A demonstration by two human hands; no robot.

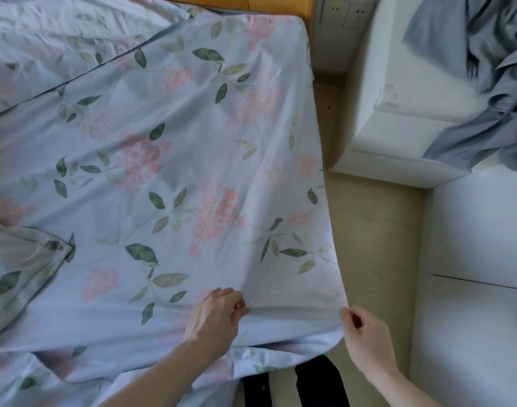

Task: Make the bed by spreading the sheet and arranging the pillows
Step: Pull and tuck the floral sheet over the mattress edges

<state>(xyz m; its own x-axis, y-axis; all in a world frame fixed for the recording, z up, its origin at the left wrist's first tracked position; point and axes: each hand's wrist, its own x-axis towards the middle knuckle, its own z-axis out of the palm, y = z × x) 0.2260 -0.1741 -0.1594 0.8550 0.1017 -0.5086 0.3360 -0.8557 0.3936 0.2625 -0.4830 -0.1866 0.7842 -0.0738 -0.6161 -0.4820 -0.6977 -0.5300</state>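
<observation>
The floral sheet lies spread over the bed, its near corner lifted off the mattress. The left hand pinches the sheet's near edge, and the right hand pinches the corner just beside it. Beyond that corner, across the floor, grey clothing drapes a white cabinet.

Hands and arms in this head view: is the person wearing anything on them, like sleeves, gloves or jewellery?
Nothing shows on either. The left hand and right hand are bare, without gloves, and no rings or watch can be seen. Both forearms are uncovered as far as the picture's bottom edge, with no sleeve in view.
</observation>
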